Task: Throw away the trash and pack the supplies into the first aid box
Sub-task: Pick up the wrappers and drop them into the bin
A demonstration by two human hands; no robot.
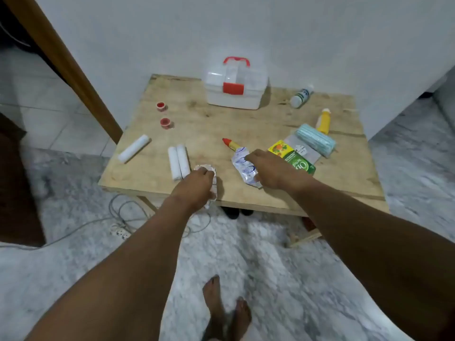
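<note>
Silvery crumpled wrapper [212, 171] sits at the near edge of the wooden worktop [197, 114], left grip [195, 190] curled round it from above; just to its right, the right grip [273, 168] has fingers over a flattened white pouch [240, 163] w/ thumb at its near end, pinching it. Red-capped yellow tube [230, 143] lies touching the pouch's far end. Left of the wrapper: two white gauze rolls [179, 161] side by side, a third roll [134, 148] further left, two small red cups [161, 106] beyond. Right side: green-yellow sachet [293, 157] on a grey packet [305, 150], pale blue roll [316, 140], yellow bottle [323, 120], white bottle [301, 96] on its side. First aid box [235, 87], white w/ red latch & handle, lid shut, stands at the back edge nr the wall
</note>
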